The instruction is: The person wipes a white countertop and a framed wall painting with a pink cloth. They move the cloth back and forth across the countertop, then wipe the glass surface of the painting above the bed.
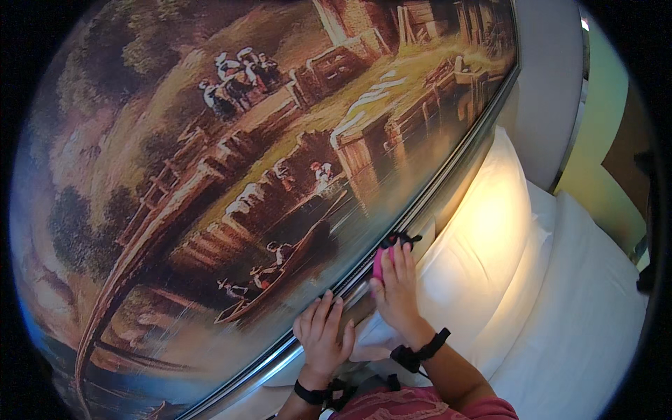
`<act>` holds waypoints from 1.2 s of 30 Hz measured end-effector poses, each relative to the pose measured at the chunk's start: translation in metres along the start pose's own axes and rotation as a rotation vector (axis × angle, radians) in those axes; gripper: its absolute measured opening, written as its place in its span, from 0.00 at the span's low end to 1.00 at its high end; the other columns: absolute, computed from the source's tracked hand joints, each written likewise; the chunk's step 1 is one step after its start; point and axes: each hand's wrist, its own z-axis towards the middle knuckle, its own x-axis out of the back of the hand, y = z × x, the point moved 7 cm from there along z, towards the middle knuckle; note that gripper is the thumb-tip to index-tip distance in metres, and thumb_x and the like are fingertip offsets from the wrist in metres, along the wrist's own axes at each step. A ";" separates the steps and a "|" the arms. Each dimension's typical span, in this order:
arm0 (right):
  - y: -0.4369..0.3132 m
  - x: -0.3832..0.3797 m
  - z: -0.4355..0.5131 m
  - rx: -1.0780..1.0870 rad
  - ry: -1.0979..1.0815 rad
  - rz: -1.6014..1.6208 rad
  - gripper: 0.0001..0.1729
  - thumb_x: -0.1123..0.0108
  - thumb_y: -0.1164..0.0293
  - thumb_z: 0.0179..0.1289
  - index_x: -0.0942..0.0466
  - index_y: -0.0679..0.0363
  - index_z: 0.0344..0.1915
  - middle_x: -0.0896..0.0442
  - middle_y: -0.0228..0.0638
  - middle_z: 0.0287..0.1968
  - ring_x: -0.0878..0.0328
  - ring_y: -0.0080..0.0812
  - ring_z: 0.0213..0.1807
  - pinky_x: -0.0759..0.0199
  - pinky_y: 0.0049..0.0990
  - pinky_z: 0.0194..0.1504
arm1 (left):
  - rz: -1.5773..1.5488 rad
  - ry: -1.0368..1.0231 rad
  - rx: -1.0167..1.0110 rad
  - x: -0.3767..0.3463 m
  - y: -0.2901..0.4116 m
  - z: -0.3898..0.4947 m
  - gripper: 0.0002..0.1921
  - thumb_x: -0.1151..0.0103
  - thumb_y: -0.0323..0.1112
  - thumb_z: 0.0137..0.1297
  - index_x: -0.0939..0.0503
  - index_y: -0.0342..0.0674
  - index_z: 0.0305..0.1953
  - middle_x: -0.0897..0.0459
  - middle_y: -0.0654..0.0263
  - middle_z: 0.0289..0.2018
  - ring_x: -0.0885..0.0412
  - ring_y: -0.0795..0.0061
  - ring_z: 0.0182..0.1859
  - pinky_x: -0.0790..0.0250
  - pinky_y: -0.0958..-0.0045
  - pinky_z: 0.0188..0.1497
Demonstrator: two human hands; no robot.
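Note:
A large mural-like painting [252,173] of a riverside with boats and figures fills most of the view, edged by a dark, glossy moulding [415,210]. My left hand [323,333] lies flat with its fingertips on that moulding, thumb apart, holding nothing. Further up the edge, my right hand [396,289] presses a pink cloth or pad [383,263] against the moulding; its exact kind is hard to tell. Just beyond those fingertips sits a small black object [401,240] with a red spot, partly covered by the hand. Each wrist wears a black band.
White pillows [472,247] are on my right, lit by a warm glow, with white bedding [577,294] beyond them. A pale grey panel [546,94] stands past the painting's end. A green and brown surface [598,142] shows at the far right.

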 end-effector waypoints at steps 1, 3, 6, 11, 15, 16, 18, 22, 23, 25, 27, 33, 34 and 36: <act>0.011 0.004 0.010 -0.016 0.026 0.002 0.38 0.40 0.62 0.71 0.39 0.65 0.75 0.48 0.56 0.80 0.56 0.61 0.82 0.60 0.56 0.78 | 0.050 0.006 0.001 -0.004 0.003 0.002 0.25 0.35 0.40 0.62 0.20 0.41 0.61 0.23 0.58 0.65 0.28 0.58 0.64 0.45 0.56 0.65; 0.030 0.011 0.027 -0.044 0.084 -0.002 0.37 0.41 0.62 0.71 0.38 0.66 0.75 0.48 0.56 0.80 0.56 0.61 0.82 0.59 0.55 0.78 | 0.121 0.027 -0.003 -0.009 0.004 0.004 0.24 0.35 0.41 0.63 0.19 0.43 0.60 0.23 0.60 0.65 0.29 0.59 0.63 0.46 0.57 0.64; 0.056 0.018 0.046 -0.121 0.096 0.004 0.36 0.45 0.60 0.75 0.40 0.68 0.75 0.49 0.58 0.80 0.57 0.63 0.82 0.59 0.51 0.79 | 0.160 0.051 0.001 -0.012 0.004 0.004 0.23 0.35 0.42 0.63 0.18 0.44 0.59 0.23 0.61 0.64 0.29 0.60 0.62 0.47 0.57 0.63; 0.047 0.012 0.043 -0.187 0.081 0.015 0.36 0.48 0.60 0.77 0.42 0.70 0.76 0.51 0.61 0.80 0.59 0.63 0.83 0.63 0.50 0.80 | 0.171 0.061 0.045 -0.010 0.006 0.006 0.21 0.37 0.45 0.62 0.15 0.47 0.55 0.22 0.65 0.62 0.28 0.63 0.60 0.44 0.59 0.62; 0.000 -0.001 0.005 -0.067 0.019 0.057 0.38 0.44 0.61 0.74 0.42 0.69 0.76 0.50 0.62 0.80 0.57 0.67 0.81 0.60 0.55 0.79 | 0.010 0.024 0.098 -0.009 0.008 0.010 0.23 0.41 0.45 0.67 0.18 0.43 0.60 0.23 0.60 0.64 0.30 0.58 0.62 0.48 0.54 0.65; -0.012 -0.004 -0.007 -0.031 -0.015 0.082 0.38 0.44 0.61 0.74 0.41 0.68 0.75 0.50 0.62 0.80 0.57 0.67 0.81 0.59 0.55 0.79 | -0.009 0.003 0.088 -0.011 0.009 0.012 0.23 0.42 0.45 0.68 0.19 0.42 0.60 0.24 0.58 0.65 0.30 0.58 0.63 0.48 0.54 0.66; -0.031 -0.009 -0.022 0.047 -0.080 0.121 0.37 0.42 0.62 0.72 0.39 0.67 0.75 0.49 0.62 0.79 0.55 0.67 0.80 0.57 0.56 0.78 | -0.060 -0.041 0.070 -0.017 0.011 0.017 0.23 0.45 0.45 0.70 0.19 0.41 0.61 0.25 0.56 0.67 0.31 0.56 0.65 0.49 0.53 0.66; -0.027 -0.006 -0.015 0.069 -0.063 0.160 0.37 0.41 0.63 0.71 0.38 0.65 0.75 0.49 0.60 0.80 0.55 0.66 0.81 0.57 0.55 0.78 | -0.017 -0.069 0.022 -0.032 0.018 0.027 0.23 0.51 0.45 0.74 0.21 0.38 0.62 0.29 0.54 0.70 0.34 0.55 0.67 0.49 0.51 0.67; -0.022 -0.005 -0.012 0.044 -0.066 0.147 0.37 0.41 0.63 0.71 0.38 0.65 0.75 0.49 0.60 0.80 0.55 0.66 0.81 0.57 0.55 0.78 | -0.002 -0.045 0.013 -0.033 0.020 0.028 0.23 0.50 0.45 0.73 0.21 0.38 0.62 0.28 0.54 0.70 0.33 0.55 0.67 0.49 0.52 0.67; -0.011 0.001 -0.004 0.018 -0.044 0.135 0.36 0.42 0.62 0.72 0.37 0.65 0.75 0.49 0.60 0.80 0.54 0.66 0.81 0.57 0.55 0.78 | 0.038 -0.012 0.000 -0.036 0.021 0.029 0.23 0.49 0.45 0.73 0.21 0.38 0.62 0.27 0.55 0.69 0.32 0.56 0.66 0.49 0.52 0.66; 0.003 0.009 0.008 0.010 0.006 0.115 0.34 0.45 0.60 0.74 0.36 0.65 0.74 0.47 0.60 0.79 0.51 0.65 0.80 0.55 0.55 0.78 | 0.085 0.004 -0.005 -0.037 0.022 0.028 0.23 0.48 0.46 0.72 0.20 0.39 0.61 0.25 0.56 0.68 0.31 0.56 0.65 0.48 0.53 0.66; 0.055 0.025 0.046 -0.087 0.132 0.118 0.30 0.51 0.60 0.78 0.34 0.66 0.73 0.44 0.58 0.79 0.49 0.63 0.80 0.54 0.52 0.78 | 0.092 0.023 0.010 -0.040 0.020 0.026 0.21 0.45 0.45 0.71 0.18 0.42 0.60 0.25 0.59 0.67 0.30 0.58 0.63 0.49 0.54 0.66; 0.066 0.026 0.054 -0.110 0.120 0.102 0.30 0.54 0.59 0.80 0.34 0.68 0.72 0.44 0.58 0.79 0.50 0.63 0.80 0.55 0.51 0.78 | 0.102 0.031 0.003 -0.040 0.021 0.026 0.21 0.45 0.45 0.71 0.18 0.42 0.60 0.25 0.59 0.67 0.31 0.58 0.64 0.49 0.54 0.66; 0.084 0.031 0.069 -0.139 0.135 0.105 0.31 0.56 0.59 0.81 0.35 0.69 0.72 0.45 0.59 0.79 0.52 0.62 0.81 0.56 0.50 0.79 | 0.110 0.031 0.004 -0.041 0.021 0.026 0.21 0.45 0.45 0.72 0.18 0.42 0.59 0.25 0.59 0.67 0.31 0.58 0.64 0.49 0.54 0.66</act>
